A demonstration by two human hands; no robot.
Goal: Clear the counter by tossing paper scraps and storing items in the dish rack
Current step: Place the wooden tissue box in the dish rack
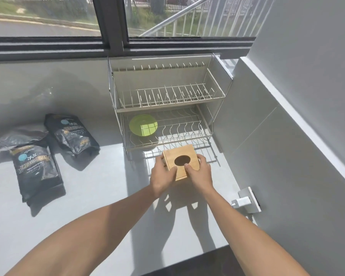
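A wooden box (180, 161) with an oval opening in its top is gripped between both hands, above the counter (100, 196) and just in front of the dish rack (167, 100). The left hand (162, 177) is closed on the box's left side, its thumb on the top face; the right hand (200, 174) is closed on the right side, its thumb at the edge of the opening. In the rack's lower tier, at the left, a green bowl (143, 125) rests; the upper tier holds nothing. Far to the left, black pouches (72, 134) lie on the counter. A white charger (241, 202) is plugged into the right wall. No paper scraps are visible. Judged risks: the box may catch on the lower tier's front wire or knock the bowl; on the wires it may sit tilted and slide.
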